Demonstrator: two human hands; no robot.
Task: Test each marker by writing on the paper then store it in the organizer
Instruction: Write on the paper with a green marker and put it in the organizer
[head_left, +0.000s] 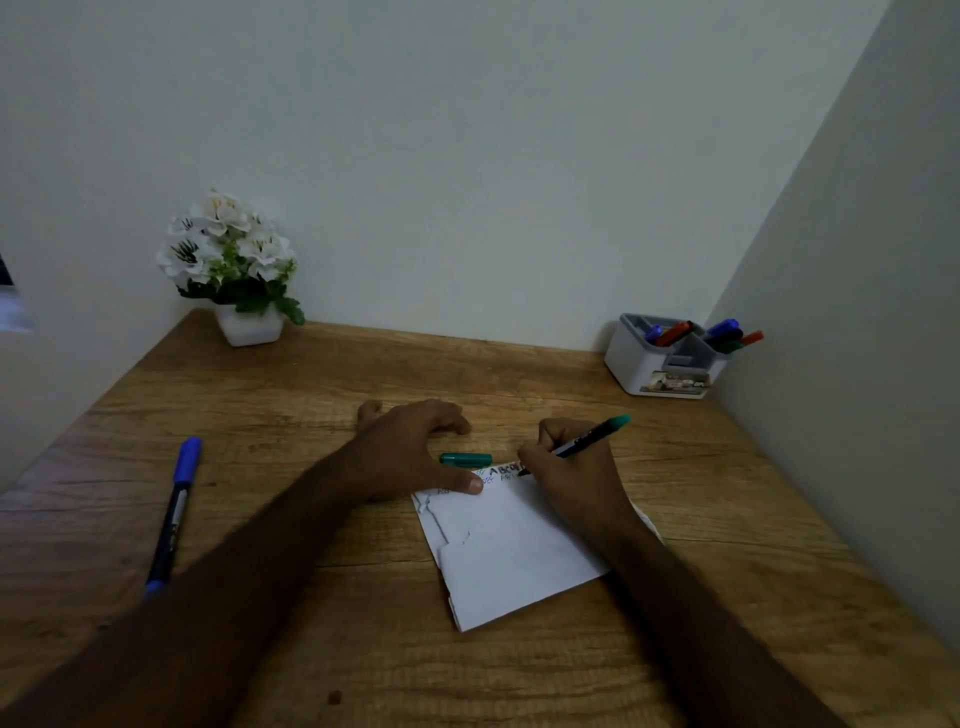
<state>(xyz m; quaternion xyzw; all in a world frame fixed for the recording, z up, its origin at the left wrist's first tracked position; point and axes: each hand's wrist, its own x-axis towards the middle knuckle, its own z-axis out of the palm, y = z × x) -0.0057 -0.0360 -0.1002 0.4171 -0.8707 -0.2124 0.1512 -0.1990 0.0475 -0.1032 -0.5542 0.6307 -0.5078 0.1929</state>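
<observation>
My right hand (569, 478) grips a green-ended marker (587, 441), its tip touching the top edge of the white paper (509, 551) beside handwritten letters. My left hand (410, 447) rests on the table with spread fingers, its thumb pressing the paper's upper left corner. The marker's green cap (466, 459) lies on the table just above the paper, between my hands. A capped blue marker (174, 512) lies far to the left. The white organizer (634, 358) stands at the back right corner with several markers in it.
A white pot of white flowers (234, 270) stands at the back left against the wall. Walls close the wooden table (311, 395) behind and on the right. The paper's left edge is torn and folded.
</observation>
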